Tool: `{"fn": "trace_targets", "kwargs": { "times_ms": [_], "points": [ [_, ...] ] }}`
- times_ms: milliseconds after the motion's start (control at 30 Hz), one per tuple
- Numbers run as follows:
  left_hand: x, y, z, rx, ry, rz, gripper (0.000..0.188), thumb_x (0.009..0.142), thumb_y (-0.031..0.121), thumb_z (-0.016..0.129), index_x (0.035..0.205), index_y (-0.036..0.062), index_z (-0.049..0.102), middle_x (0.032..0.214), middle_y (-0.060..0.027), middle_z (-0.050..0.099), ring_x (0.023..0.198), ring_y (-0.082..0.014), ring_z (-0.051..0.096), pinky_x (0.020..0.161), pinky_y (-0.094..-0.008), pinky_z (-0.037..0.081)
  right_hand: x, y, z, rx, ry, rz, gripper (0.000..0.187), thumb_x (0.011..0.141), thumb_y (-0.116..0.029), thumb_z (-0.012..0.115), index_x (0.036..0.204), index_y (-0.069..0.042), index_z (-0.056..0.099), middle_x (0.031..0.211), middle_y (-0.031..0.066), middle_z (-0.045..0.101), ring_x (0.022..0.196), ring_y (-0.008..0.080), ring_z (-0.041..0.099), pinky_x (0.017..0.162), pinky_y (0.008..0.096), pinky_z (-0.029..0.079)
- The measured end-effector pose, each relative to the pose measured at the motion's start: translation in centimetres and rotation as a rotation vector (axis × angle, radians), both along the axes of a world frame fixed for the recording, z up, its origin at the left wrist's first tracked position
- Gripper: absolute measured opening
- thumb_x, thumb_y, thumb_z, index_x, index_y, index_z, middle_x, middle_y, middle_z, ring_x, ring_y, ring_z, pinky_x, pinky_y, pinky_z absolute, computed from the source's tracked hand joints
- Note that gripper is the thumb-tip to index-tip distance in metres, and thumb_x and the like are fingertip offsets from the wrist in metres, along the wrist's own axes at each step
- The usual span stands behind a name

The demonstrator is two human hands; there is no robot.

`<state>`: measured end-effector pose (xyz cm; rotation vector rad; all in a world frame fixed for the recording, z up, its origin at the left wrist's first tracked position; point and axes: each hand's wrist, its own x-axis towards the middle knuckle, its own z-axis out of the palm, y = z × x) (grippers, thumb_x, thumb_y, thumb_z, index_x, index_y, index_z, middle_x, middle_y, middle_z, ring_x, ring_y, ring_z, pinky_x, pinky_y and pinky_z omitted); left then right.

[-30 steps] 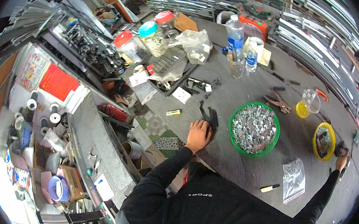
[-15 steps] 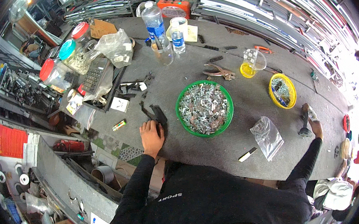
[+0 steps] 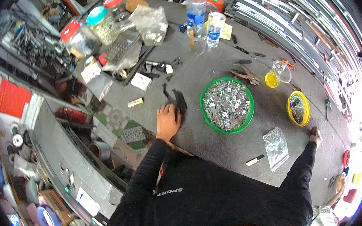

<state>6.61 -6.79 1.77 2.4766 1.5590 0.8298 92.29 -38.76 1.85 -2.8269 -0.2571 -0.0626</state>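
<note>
On the dark tabletop lies my left hand (image 3: pixel 168 122), back up and fingers stretched out, beside a black angular part (image 3: pixel 180 101) that its fingertips reach. My right hand (image 3: pixel 315 137) is at the far right, past the yellow basket; its fingers are curled, and what they hold is too small to make out. Between my hands sits a green basket (image 3: pixel 230 129) heaped with small metal clips (image 3: pixel 225 104). The yellow basket (image 3: pixel 305 121) holds small silvery hardware (image 3: pixel 297 107). A clear zip bag (image 3: pixel 276 150) and a black-and-white marker (image 3: pixel 255 160) lie near the table's front.
Pliers (image 3: pixel 246 76) and a clear cup with yellow contents (image 3: pixel 272 79) lie beyond the baskets. Water bottles (image 3: pixel 196 15) stand at the back. Lidded jars (image 3: pixel 102 27) and a plastic bag (image 3: pixel 150 23) crowd the back left. Metal profiles (image 3: pixel 284 13) are stacked behind the table.
The view has swung, shifting the table items rightward in the picture. My right hand has drawn nearer; the dark tool seen by it earlier no longer shows. My left hand remains by the black part.
</note>
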Motion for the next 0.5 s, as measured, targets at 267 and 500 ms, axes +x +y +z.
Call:
{"fn": "trace_targets", "kwargs": {
  "times_ms": [267,500],
  "points": [
    [-0.3,0.4,-0.1,0.029,-0.057,-0.020,0.023,0.100,0.021,0.075,0.111,0.0029,0.066,0.106,-0.0160,0.068,0.107,-0.0387,0.063,0.096,-0.0513,0.047,-8.2,-5.4,7.4,0.462,0.142,-0.102,0.021,0.101,-0.024,0.082,0.089,-0.007,0.078,0.071,0.0022,0.062,0.057,0.0147,0.057,0.055,0.0337,0.044],
    [-0.4,0.8,0.2,-0.015,-0.081,-0.054,0.018,0.101,0.019,0.076,0.108,0.0053,0.067,0.103,-0.0119,0.068,0.104,-0.0357,0.063,0.092,-0.0506,0.045,-30.2,-5.1,14.8,0.854,-0.156,0.374,0.015,0.109,-0.022,0.080,0.101,-0.011,0.074,0.070,-0.0050,0.051,0.058,0.0075,0.045,0.056,0.0286,0.037]
  ]
}}
